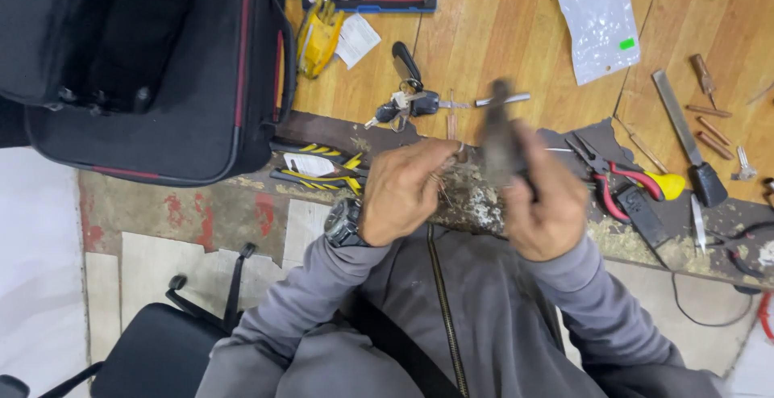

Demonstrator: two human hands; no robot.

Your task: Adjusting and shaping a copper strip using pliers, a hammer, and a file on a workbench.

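the big black bag [153, 59] sits open at the far left of the wooden surface [516, 35], well away from you. your right hand [544, 204] has its fingers wrapped tight around a dark tool [500, 136], held up over the near edge; it looks blurry, so hold it steady. your left hand [403, 188] pinches something tiny beside the tool; i cannot tell what. keep your hands close. the keys [407, 104] lie just behind.

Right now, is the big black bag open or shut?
Open. The black bag has its flap folded back, and its dark inside shows. What lies in it I cannot tell.
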